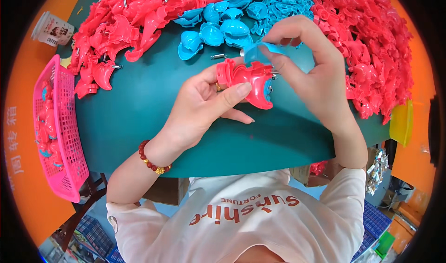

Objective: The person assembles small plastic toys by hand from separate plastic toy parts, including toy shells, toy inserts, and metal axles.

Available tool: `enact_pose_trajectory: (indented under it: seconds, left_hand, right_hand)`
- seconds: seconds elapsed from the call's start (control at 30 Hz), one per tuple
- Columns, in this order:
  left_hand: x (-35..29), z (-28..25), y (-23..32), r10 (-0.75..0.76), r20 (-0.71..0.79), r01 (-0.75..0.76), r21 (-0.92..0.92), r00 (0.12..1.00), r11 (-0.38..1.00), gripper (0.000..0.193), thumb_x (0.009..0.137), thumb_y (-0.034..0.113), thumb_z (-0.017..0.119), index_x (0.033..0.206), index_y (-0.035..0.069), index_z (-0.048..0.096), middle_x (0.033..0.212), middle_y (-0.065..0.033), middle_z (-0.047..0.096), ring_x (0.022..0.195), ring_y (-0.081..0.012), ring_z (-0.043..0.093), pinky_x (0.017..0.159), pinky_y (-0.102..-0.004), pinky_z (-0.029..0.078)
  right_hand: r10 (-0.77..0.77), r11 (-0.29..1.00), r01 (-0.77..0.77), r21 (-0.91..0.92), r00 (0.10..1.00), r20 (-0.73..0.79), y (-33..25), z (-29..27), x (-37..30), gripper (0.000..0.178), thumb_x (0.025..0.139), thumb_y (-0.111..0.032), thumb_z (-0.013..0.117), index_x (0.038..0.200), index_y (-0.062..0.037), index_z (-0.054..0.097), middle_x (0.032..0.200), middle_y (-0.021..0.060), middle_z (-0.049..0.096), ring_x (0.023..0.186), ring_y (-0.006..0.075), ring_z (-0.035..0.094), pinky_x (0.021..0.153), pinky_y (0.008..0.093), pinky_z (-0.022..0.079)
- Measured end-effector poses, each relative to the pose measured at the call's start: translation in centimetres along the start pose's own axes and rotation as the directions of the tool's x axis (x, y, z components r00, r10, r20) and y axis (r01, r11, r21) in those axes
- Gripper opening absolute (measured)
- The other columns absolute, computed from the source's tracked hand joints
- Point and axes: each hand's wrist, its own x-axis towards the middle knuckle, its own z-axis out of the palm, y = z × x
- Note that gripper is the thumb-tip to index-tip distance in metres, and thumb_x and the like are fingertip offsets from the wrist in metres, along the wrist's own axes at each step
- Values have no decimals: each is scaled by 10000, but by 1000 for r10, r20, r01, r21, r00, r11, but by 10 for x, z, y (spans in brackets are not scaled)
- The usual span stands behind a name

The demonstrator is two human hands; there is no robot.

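A: Where is the red piece (258, 90)?
B: In the left hand (202, 98). The thumb presses on its near face and the fingers are behind it, so the hand is clamped on it. The piece sticks out to the right of the thumb, over the green table (278, 142).
A: And the right hand (318, 75)?
B: Its thumb and bent index finger are pinched together on a blue shell (253, 53). The shell lies to the left of that hand's palm, just on the far side of the red piece. I can't tell whether the two touch.
A: Is there blue on the red piece too?
B: Yes, a blue edge shows along its right side.
A: What lies around them?
B: A loose spring (218, 56) on the table to the far left of the shell, more blue shells (235, 28) beyond, a red heap (123, 28) far left and another pile (376, 58) to the right. A pink basket (68, 137) stands at the left edge.
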Motion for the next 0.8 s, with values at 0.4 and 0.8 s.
enact_pose_trajectory:
  seconds: [0.4, 0.8]
  left_hand:
    - [-1, -2, -4, 103, -34, -100, 71, 994, 992, 366, 881, 101, 598, 1206, -18, 478, 1076, -104, 598, 941, -167, 612, 702, -291, 575]
    - [-4, -1, 0, 116, -17, -116, 25, 993, 993, 314, 889, 128, 592, 1147, -31, 507, 998, -96, 611, 901, -163, 620, 694, -296, 578]
  right_hand:
    - [-338, 805, 316, -503, 940, 50, -7, 15, -1, 271, 620, 26, 692, 858, -98, 656, 860, 2, 654, 721, 201, 517, 665, 308, 403]
    - [-368, 863, 320, -390, 928, -52, 1, 14, 1, 287, 587, 52, 708, 840, -74, 660, 854, 26, 674, 704, 194, 518, 620, 290, 403]
